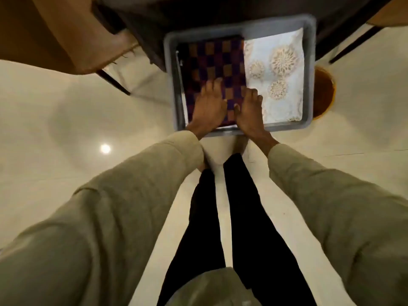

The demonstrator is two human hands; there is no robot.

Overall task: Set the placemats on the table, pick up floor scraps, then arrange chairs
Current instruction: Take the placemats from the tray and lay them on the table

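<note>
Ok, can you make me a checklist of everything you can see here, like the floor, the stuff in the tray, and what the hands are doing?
Surface: glossy pale floor; a light reflects in it.
Job's things: grey tray on the floor, holding a purple-and-gold checked placemat on the left and a white placemat with gold medallions on the right.
Clutter: no scraps seen on the floor in view.
Hands: left hand rests flat on the checked placemat; right hand lies on the seam between the two placemats, fingers slightly bent; a grip cannot be told.
Cables: nothing seen.
Surroundings: brown chair at upper left, dark table edge above the tray, round orange-brown object beside the tray's right wall.
</note>
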